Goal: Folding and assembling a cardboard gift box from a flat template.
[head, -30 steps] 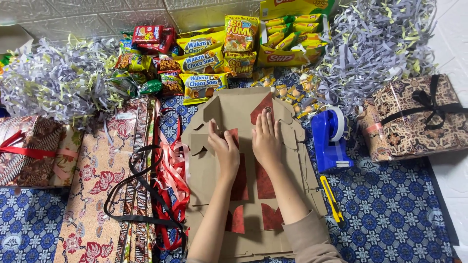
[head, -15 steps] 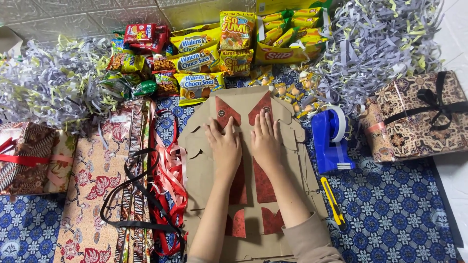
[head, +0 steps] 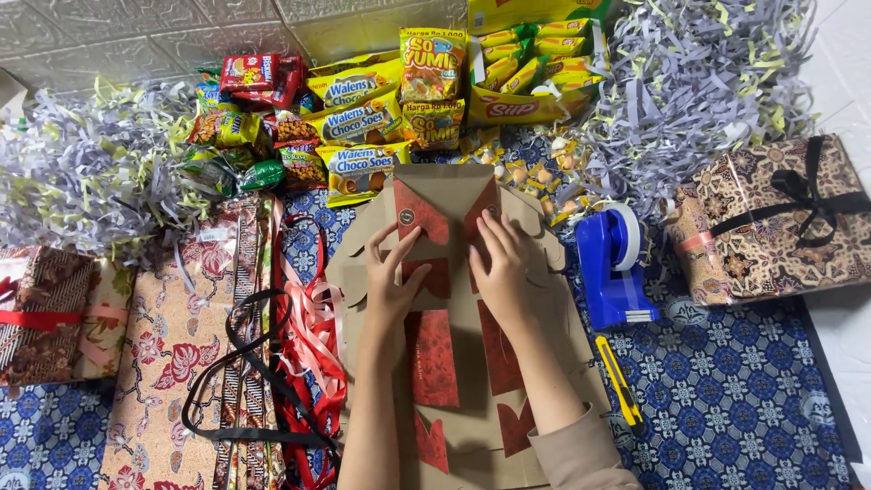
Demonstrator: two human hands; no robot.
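Both hands, left [head: 392, 283] and right [head: 502, 263], press open-fingered on the flat brown-and-red cardboard box blank [head: 458, 363] lying beneath them, apparently mid-fold, so lifting its panels seems next.

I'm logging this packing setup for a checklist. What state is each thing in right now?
Cardboard box blank: unfolded, lying flat, red panels showing.
Left hand: open, fingers spread on the blank.
Right hand: open, pressing the blank.
Wrapped gift: closed, tied with black ribbon.
Tape dispenser: upright, roll loaded.
Utility knife: lying flat; blade not visible.
Snack packets: sealed, piled.
Ribbons: loose, tangled.
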